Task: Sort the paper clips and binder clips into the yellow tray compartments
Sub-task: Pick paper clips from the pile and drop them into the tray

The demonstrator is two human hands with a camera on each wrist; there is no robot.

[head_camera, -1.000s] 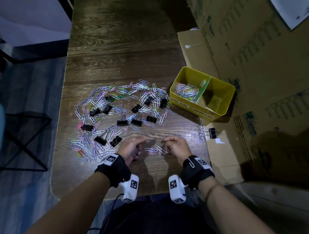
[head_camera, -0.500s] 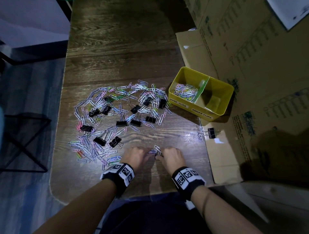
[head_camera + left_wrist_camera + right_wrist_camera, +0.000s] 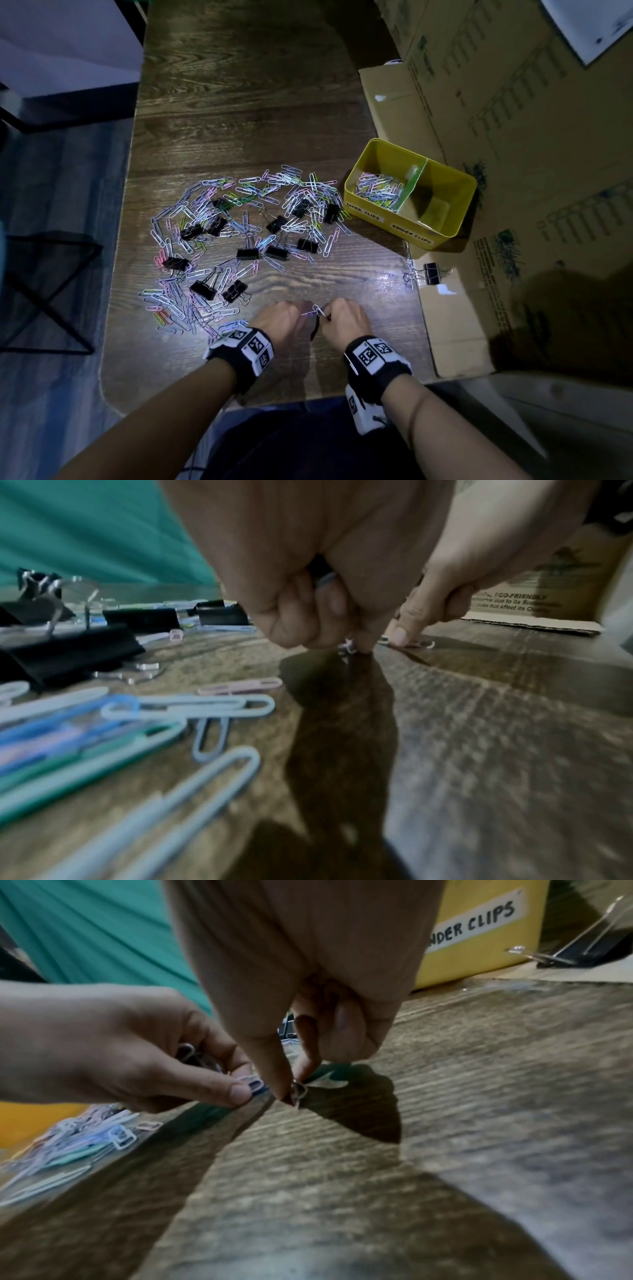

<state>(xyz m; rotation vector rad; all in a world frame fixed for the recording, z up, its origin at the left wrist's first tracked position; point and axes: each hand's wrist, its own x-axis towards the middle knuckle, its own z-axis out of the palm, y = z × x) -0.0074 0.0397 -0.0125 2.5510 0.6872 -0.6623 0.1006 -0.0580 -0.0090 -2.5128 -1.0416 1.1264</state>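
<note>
- My left hand (image 3: 279, 317) sits low at the near edge of the table (image 3: 239, 113), fingers curled around a small bunch of paper clips (image 3: 192, 1053), thumb and forefinger pinching one more.
- My right hand (image 3: 346, 318) is just beside it, thumb and forefinger pinching a single clip (image 3: 298, 1091) right at the table surface.
- Loose clips (image 3: 239, 205) lie spread across the table ahead and left of my hands, black binder clips (image 3: 247, 253) mixed in among them.
- Yellow tray (image 3: 442, 233) stands far right, partly on cardboard (image 3: 455, 325). Left compartment, labelled paper clips, holds a pile of clips (image 3: 378, 188). Can't tell what's in the right one.
- One binder clip (image 3: 430, 273) sits apart on the cardboard edge, near the tray.
</note>
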